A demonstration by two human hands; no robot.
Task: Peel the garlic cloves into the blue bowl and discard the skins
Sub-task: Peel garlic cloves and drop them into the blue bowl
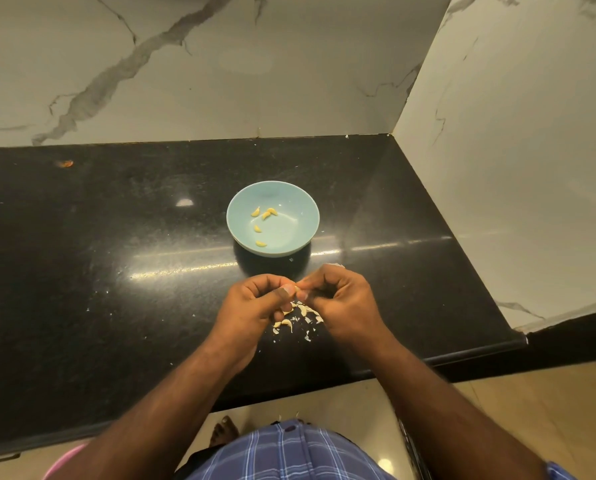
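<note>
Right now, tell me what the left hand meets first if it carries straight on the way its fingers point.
Most likely the right hand: the left hand points at it, both pinching the garlic clove.

The bowl (273, 218) stands on the counter (116, 237), about midway between its back edge at the wall (185, 64) and its front edge, right of the middle. Five cloves (261, 243) lie in the bowl, toward its left side. Before the bowl, nearer the front edge, the left hand (255, 306) and right hand (341, 303) meet above the counter, pinching a clove (297, 289) between them. Skins (300, 318) lie on the counter under and between the hands. A side wall (514, 168) bounds the counter's right edge.
</note>
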